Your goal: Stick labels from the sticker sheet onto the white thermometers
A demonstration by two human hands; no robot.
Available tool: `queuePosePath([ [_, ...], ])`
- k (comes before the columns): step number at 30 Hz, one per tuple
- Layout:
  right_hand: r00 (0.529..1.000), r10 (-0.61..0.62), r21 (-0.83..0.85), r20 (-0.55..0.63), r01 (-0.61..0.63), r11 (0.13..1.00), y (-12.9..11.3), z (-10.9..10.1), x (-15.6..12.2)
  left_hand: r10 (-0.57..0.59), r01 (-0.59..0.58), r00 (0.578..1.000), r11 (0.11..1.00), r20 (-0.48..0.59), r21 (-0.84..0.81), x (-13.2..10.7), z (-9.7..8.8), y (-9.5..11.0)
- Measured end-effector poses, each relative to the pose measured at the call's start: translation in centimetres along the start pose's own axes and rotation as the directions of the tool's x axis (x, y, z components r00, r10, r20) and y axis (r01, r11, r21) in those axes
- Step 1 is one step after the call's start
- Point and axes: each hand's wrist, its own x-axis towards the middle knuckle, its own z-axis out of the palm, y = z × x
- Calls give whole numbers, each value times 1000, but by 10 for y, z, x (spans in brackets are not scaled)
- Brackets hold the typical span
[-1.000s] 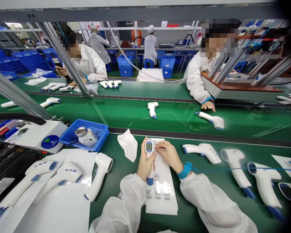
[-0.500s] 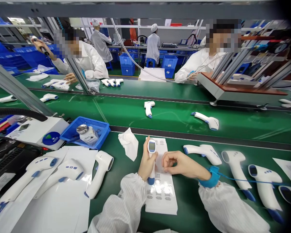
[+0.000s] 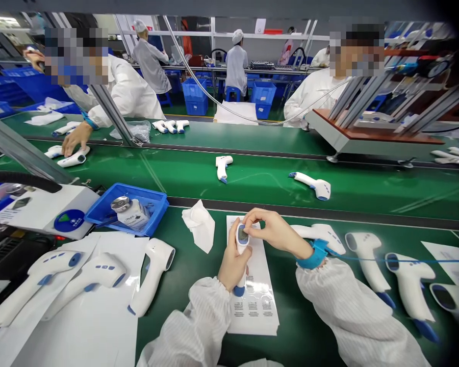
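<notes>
A white forehead thermometer with a blue-tipped handle is upright in my left hand, fingers wrapped round its body. Its small screen faces me. My right hand reaches over from the right, thumb and fingertips pinched together at the screen's upper edge; anything between them is too small to make out. A blue strap circles my right wrist. Beneath both hands lies a stack of printed label sheets. To the left, another thermometer lies beside white paper.
A crumpled tissue lies near a blue tray holding a bottle. Several thermometers sit at right, including one with a dark screen. A green conveyor crosses ahead, carrying more. A co-worker's hand touches thermometers there.
My right hand has moved up and left, from beside the thermometer to its screen. Across the belt, a co-worker's hand has come down onto thermometers. The view has shifted slightly.
</notes>
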Motion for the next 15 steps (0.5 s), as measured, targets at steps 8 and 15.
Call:
queuePosePath([
  [8,999,26,-26,24,-25,999,-4,-4,6,-1,1,1000,1000,-5,10,0,0,-1],
  [15,1000,20,-18,5,-20,1000,-3,-1,6,-8,8,1000,1000,-1,17,1,1,0],
])
